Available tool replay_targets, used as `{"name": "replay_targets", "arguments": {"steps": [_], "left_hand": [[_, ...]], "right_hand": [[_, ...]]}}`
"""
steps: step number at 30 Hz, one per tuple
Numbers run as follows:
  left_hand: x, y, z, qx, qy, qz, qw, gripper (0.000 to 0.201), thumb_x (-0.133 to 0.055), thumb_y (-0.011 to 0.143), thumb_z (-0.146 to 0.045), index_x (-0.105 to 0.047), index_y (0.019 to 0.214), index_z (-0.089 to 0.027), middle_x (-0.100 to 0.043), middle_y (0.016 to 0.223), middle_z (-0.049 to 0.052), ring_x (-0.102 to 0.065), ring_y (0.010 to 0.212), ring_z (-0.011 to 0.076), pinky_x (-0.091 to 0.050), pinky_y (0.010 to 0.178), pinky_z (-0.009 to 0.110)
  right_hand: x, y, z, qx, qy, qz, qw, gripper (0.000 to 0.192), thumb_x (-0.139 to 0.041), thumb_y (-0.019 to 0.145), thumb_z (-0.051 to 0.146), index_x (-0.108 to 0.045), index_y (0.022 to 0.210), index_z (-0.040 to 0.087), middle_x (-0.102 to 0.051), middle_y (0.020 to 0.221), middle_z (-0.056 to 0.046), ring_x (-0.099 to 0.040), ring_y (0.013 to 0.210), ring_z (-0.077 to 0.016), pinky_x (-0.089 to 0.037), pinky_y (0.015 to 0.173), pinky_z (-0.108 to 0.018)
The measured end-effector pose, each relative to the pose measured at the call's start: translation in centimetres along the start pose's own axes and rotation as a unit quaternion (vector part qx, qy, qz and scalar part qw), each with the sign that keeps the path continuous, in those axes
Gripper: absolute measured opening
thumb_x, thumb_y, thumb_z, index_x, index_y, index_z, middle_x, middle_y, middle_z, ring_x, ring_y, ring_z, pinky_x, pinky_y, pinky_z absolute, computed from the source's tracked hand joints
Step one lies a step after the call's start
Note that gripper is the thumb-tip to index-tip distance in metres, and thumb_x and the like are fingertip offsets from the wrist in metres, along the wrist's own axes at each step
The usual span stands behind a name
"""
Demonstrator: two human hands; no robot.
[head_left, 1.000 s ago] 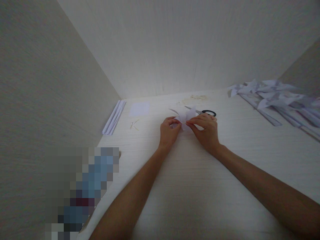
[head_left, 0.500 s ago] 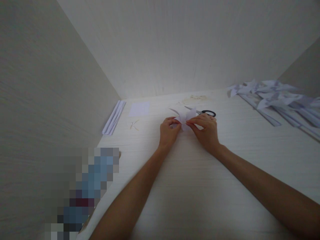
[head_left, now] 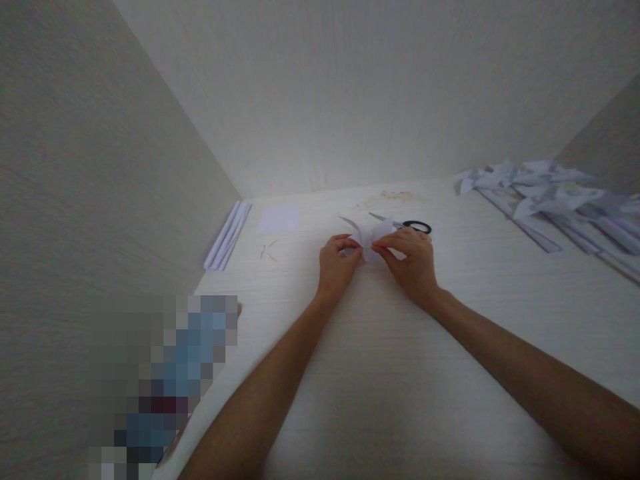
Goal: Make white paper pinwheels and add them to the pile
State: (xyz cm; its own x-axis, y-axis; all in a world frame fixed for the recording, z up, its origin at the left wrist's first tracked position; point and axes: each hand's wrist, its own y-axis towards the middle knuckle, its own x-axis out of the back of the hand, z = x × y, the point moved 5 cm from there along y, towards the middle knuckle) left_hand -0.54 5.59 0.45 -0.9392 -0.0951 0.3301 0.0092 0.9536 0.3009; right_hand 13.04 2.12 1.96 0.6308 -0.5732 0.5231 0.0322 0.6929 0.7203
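A small folded white paper piece (head_left: pixel 371 235) with pointed flaps sits on the pale wooden desk (head_left: pixel 380 373), pinched from both sides. My left hand (head_left: pixel 337 265) grips its left part with thumb and fingers. My right hand (head_left: pixel 413 261) holds its right part the same way. Both hands rest low over the desk, fingertips almost meeting at the paper's middle. The lower part of the paper is hidden behind my fingers.
Black-handled scissors (head_left: pixel 410 226) lie just behind my right hand. A square white sheet (head_left: pixel 279 218) and a bundle of rolled paper sticks (head_left: pixel 228 235) lie at the left wall. Tiny sticks (head_left: pixel 267 250) lie nearby. A heap of finished paper pinwheels (head_left: pixel 555 197) fills the right. Walls enclose three sides.
Almost nothing: both hands stay on the paper, with only a slight shift of the fingers and flaps.
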Motion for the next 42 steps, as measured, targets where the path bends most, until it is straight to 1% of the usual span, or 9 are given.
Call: {"name": "replay_targets", "arguments": {"steps": [5,11,18,22,27,31,35,39,42], "left_hand": [[-0.1,-0.3,-0.1,0.002,-0.016,-0.002,1.0,0.006,-0.054,0.064,-0.014,-0.06,0.067,-0.015,-0.062,0.083,0.005,-0.057,0.082,0.0154,-0.045,0.074,0.029],[-0.1,-0.8,-0.4,-0.006,-0.022,-0.02,1.0,0.018,-0.056,0.063,-0.014,-0.059,0.081,-0.015,-0.062,0.088,0.005,-0.057,0.077,0.0132,-0.046,0.059,0.022],[0.0,-1.2,-1.3,-0.077,0.015,-0.036,0.996,0.023,-0.06,0.061,-0.017,-0.058,0.084,-0.015,-0.059,0.092,0.007,-0.055,0.086,0.0152,-0.047,0.053,0.019],[-0.1,-1.4,-1.6,-0.088,0.049,-0.039,0.994,0.023,-0.064,0.059,-0.02,-0.06,0.08,-0.015,-0.057,0.095,0.007,-0.055,0.082,0.0153,-0.047,0.048,0.018],[-0.4,-1.2,-1.1,-0.077,0.045,-0.016,0.996,0.015,-0.06,0.062,-0.015,-0.062,0.076,-0.015,-0.057,0.092,0.007,-0.056,0.082,0.0142,-0.05,0.055,0.02],[-0.6,-1.1,-0.8,-0.07,0.04,0.006,0.997,0.015,-0.058,0.064,-0.015,-0.064,0.078,-0.015,-0.057,0.095,0.007,-0.057,0.081,0.0136,-0.051,0.057,0.021],[-0.9,-1.2,-0.8,-0.087,0.051,0.027,0.995,0.016,-0.055,0.068,-0.015,-0.064,0.081,-0.014,-0.056,0.099,0.009,-0.057,0.081,0.0135,-0.052,0.059,0.021],[-1.1,-1.5,-1.1,-0.114,0.101,0.048,0.987,0.017,-0.05,0.074,-0.017,-0.064,0.083,-0.016,-0.054,0.108,0.009,-0.058,0.08,0.0131,-0.052,0.064,0.026],[-1.1,-1.8,-1.6,-0.141,0.164,0.052,0.975,0.019,-0.047,0.077,-0.018,-0.064,0.084,-0.017,-0.054,0.111,0.009,-0.055,0.089,0.0161,-0.049,0.075,0.032]], "right_hand": [[0.1,0.1,-0.3,-0.029,0.023,-0.004,0.999,0.01,-0.058,0.072,0.028,-0.066,0.066,0.023,-0.067,0.07,0.0,-0.058,0.071,-0.0177,-0.037,0.072,-0.037],[0.2,0.2,-1.5,-0.083,0.103,-0.022,0.991,0.008,-0.06,0.069,0.025,-0.066,0.07,0.022,-0.067,0.071,-0.001,-0.059,0.069,-0.016,-0.045,0.069,-0.034],[0.3,0.3,-1.7,-0.103,0.129,-0.031,0.986,0.007,-0.061,0.067,0.024,-0.066,0.07,0.02,-0.067,0.07,-0.002,-0.059,0.066,-0.0156,-0.046,0.068,-0.033],[0.3,0.3,-1.5,-0.097,0.123,-0.024,0.987,0.007,-0.06,0.069,0.025,-0.065,0.07,0.021,-0.067,0.071,-0.002,-0.059,0.067,-0.0161,-0.045,0.068,-0.033],[0.1,0.4,-1.3,-0.093,0.123,-0.008,0.988,0.007,-0.058,0.07,0.025,-0.064,0.069,0.02,-0.066,0.07,-0.002,-0.059,0.067,-0.0157,-0.045,0.067,-0.032],[0.0,0.5,-1.3,-0.085,0.122,-0.005,0.989,0.008,-0.057,0.071,0.023,-0.064,0.071,0.02,-0.066,0.072,-0.002,-0.058,0.069,-0.0154,-0.044,0.068,-0.031],[0.1,0.5,-1.2,-0.069,0.124,-0.008,0.99,0.009,-0.056,0.072,0.023,-0.064,0.073,0.019,-0.067,0.073,-0.002,-0.058,0.07,-0.0151,-0.044,0.069,-0.031],[0.2,0.5,-1.2,-0.09,0.125,-0.008,0.988,0.01,-0.057,0.071,0.024,-0.064,0.076,0.019,-0.066,0.073,-0.003,-0.059,0.07,-0.0158,-0.045,0.069,-0.032],[0.2,0.6,-1.4,-0.11,0.133,-0.012,0.985,0.009,-0.058,0.07,0.023,-0.063,0.075,0.019,-0.065,0.069,-0.002,-0.058,0.067,-0.0155,-0.045,0.068,-0.031]]}}
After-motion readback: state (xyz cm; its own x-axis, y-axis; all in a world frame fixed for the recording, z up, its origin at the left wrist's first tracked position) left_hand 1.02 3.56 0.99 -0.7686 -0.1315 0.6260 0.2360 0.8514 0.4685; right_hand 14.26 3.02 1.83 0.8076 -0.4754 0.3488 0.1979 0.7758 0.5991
